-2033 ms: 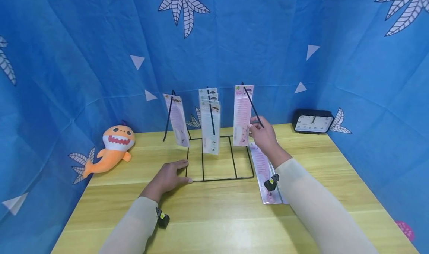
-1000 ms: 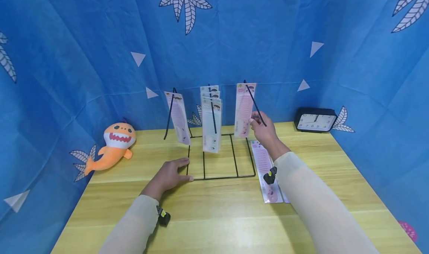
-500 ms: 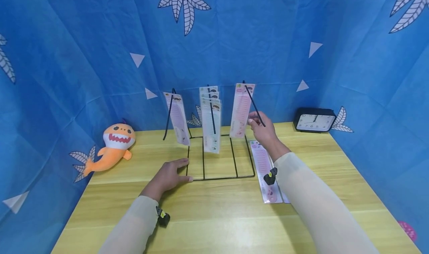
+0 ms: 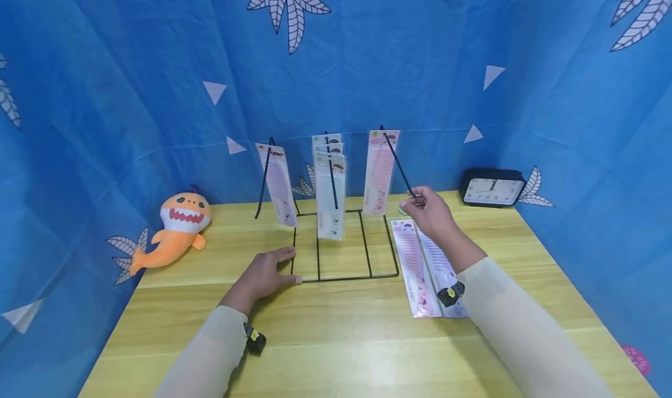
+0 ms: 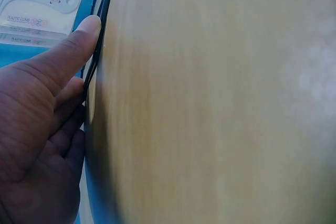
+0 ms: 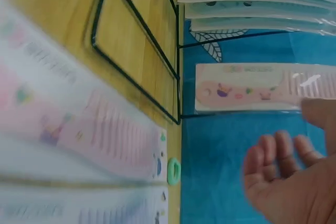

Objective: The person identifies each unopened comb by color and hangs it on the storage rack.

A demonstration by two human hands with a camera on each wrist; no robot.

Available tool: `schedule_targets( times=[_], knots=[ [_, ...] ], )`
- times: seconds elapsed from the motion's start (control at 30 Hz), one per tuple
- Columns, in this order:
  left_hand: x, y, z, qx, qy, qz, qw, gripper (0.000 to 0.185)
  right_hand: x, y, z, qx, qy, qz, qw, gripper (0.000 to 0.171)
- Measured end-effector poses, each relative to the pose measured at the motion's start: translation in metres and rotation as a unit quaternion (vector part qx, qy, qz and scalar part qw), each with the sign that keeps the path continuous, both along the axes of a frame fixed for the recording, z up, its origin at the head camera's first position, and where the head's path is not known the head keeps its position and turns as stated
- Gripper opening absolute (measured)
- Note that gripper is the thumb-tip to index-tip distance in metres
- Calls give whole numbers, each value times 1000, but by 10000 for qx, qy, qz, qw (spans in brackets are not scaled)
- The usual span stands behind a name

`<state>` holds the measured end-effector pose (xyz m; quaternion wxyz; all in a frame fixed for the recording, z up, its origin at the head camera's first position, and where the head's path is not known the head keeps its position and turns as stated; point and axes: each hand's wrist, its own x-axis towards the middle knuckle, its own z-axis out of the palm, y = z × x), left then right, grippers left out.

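Since half a second ago our right hand (image 4: 431, 214) is drawing back from the hanging pink comb pack (image 4: 379, 170), fingers loosely curled and holding nothing (beside the hook's tip). We are pressing our left hand (image 4: 264, 277), fingers spread flat, on the wire rack (image 4: 362, 246) base corner.

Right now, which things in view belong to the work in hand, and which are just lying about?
In use:
wire rack, steadied by left hand
hanging comb packs
comb packs on table, near right hand

Lying about:
shark plush
clock
green ring
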<state>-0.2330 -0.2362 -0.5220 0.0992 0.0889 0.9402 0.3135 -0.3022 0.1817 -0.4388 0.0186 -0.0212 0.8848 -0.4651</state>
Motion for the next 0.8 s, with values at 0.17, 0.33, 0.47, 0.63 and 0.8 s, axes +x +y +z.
schedule_targets(
  times=[0.17, 0.33, 0.47, 0.63, 0.8],
  knots=[
    [0, -1, 0, -24, 40, -42, 10000, 81, 18, 21, -8, 937, -709, 151, 9930, 69],
    [-1, 0, 2, -5, 126, -81, 9999, 80, 38, 43, -19, 1996, -1006, 123, 9746, 79],
    [0, -1, 2, 39, 61, -4, 10000, 80, 54, 52, -25, 2430, -1219, -7, 9623, 92],
    [1, -1, 3, 56, 25, 58, 10000, 80, 69, 58, -32, 2557, -1521, 38, 9547, 105],
    [0, 1, 3, 22, 28, 30, 10000, 80, 77, 64, -44, 2819, -1486, 184, 9477, 102]
  ],
)
